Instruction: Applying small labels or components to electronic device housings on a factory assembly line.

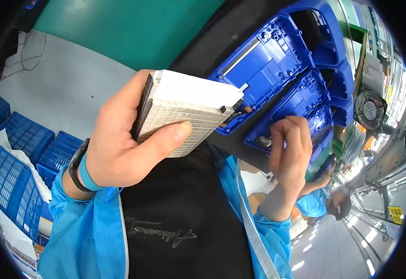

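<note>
The large blue shell (268, 67) lies open on a black mat (212, 42), its ribbed, screw-bossed inside facing up and a pale strip (242, 57) lying in it. A green tabletop (119, 32) shows to the left of the large blue shell.

The left hand (128, 135) is closed around the gridded block (186, 121), which sits to the left of and nearer the person than the large blue shell, overlapping its near corner in this view; whether the 2 touch cannot be told. The thumb presses flat on the block's grey gridded face, while the other fingers go behind it, mostly hidden. The block tilts, with a plain white face turned up and 1 small black tab (224, 109) at its edge on the side toward the large blue shell.

The narrower blue shell (300, 90) lies alongside the large blue shell, on its near right side, also open. The right hand (291, 144) is over the narrower shell's near end, its fingers bent and the thumb and index tips close together; whether they pinch anything cannot be told.

To the right of the large blue shell stands a round black fan (370, 109). Below that, also to the shell's right, is a co-worker (314, 202) in blue with a dark cap. Blue crates (29, 132) stand well to the left of the large blue shell.
</note>
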A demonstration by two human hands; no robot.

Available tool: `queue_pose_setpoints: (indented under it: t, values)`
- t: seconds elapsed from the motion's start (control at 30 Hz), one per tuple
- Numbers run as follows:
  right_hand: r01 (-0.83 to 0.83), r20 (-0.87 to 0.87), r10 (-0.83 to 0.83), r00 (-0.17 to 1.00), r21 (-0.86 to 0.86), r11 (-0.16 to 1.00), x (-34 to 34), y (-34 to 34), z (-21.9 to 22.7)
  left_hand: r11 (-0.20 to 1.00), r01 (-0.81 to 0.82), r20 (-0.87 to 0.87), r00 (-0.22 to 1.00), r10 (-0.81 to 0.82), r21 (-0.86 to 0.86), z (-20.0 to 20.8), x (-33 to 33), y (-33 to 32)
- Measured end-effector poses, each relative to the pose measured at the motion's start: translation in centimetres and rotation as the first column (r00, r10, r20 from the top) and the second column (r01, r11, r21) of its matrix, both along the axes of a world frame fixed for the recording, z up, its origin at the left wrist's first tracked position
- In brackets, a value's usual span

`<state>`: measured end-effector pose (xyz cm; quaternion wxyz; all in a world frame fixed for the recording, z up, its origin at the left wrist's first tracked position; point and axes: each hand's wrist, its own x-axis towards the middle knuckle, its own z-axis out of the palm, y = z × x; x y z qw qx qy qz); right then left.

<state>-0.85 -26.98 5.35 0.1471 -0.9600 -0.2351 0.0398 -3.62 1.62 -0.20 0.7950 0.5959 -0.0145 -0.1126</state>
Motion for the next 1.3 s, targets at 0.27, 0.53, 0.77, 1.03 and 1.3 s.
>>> queue_pose_setpoints:
  t: [0.27,0.53,0.77,1.03,1.3]
  values:
    - [0.013,-0.022,-0.013,1.000,0.005,1.000,0.2,0.1,0.0,1.000,0.005,0.034,0.999,-0.006,0.024,-0.2,0.2,0.0]
    - [0.093,-0.044,-0.089,0.995,0.082,0.992,0.0,-0.1,0.3,0.999,0.009,0.026,1.000,-0.010,0.032,-0.2,0.3,0.1]
    - [0.076,0.010,-0.076,0.997,0.012,0.997,0.0,0.3,0.2,1.000,0.002,0.014,1.000,-0.002,0.006,0.0,0.2,0.0]
    - [0.118,0.007,-0.119,0.993,0.073,0.990,-0.2,0.4,0.0,0.999,-0.033,0.021,0.999,0.033,-0.020,0.0,-0.3,0.0]
    - [0.211,-0.036,-0.208,0.977,0.197,0.957,-0.5,0.7,0.9,0.999,-0.044,-0.030,0.999,0.044,0.012,0.1,-1.3,0.7]
